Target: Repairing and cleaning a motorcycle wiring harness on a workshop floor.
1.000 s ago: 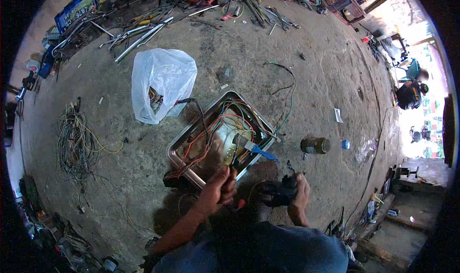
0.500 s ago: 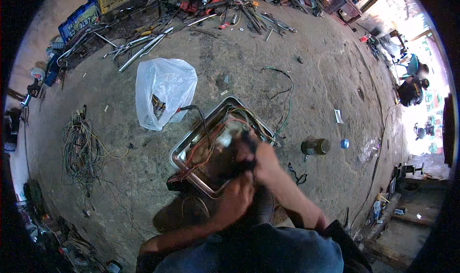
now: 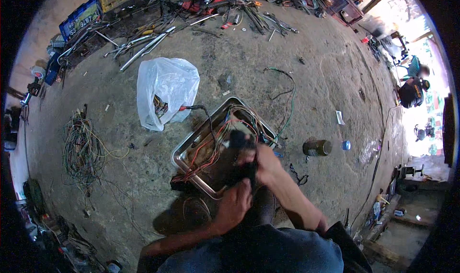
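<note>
Over the tray (image 3: 203, 185), right hand (image 3: 266, 163) is clutching cloth (image 3: 241, 141), fingers curled; left hand (image 3: 234, 203), fingers hard to tell, is apparently steadying it.

Left hand (image 3: 235, 200) near right hand (image 3: 263, 162), forearms (image 3: 296, 200) converging.

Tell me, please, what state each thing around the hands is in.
Right hand, closed on a black thing, blurred
Left hand, fingers curled; whether it holds anything is unclear
Metal tray, uncovered, with loose wires in it
Plastic bag, open, some contents showing
Wire bundle, tangled, loosely coiled
Jar, upright or lying, cannot tell
</note>
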Available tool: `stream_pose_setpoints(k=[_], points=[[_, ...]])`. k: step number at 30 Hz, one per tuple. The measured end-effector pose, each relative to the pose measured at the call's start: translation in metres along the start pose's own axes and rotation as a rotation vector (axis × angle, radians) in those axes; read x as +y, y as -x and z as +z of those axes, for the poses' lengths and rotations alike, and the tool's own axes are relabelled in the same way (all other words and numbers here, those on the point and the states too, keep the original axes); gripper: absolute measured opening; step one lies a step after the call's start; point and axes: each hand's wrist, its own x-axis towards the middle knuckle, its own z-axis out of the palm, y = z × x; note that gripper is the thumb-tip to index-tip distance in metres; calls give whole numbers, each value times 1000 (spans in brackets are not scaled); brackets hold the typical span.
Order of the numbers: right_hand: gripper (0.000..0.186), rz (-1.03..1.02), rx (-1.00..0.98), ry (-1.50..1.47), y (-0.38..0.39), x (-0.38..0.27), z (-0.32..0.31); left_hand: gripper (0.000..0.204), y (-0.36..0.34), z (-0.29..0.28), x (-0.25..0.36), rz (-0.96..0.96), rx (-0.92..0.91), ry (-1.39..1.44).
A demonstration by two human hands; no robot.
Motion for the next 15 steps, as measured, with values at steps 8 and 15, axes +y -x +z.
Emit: stream_pose_setpoints(k=[8,15], points=[[27,-3,181,212,11,6,33,52,8,-1,-23,-173,-140,-251],[32,-93,51,135,-46,-34,-49,29,-6,0,51,-635,-281,607]])
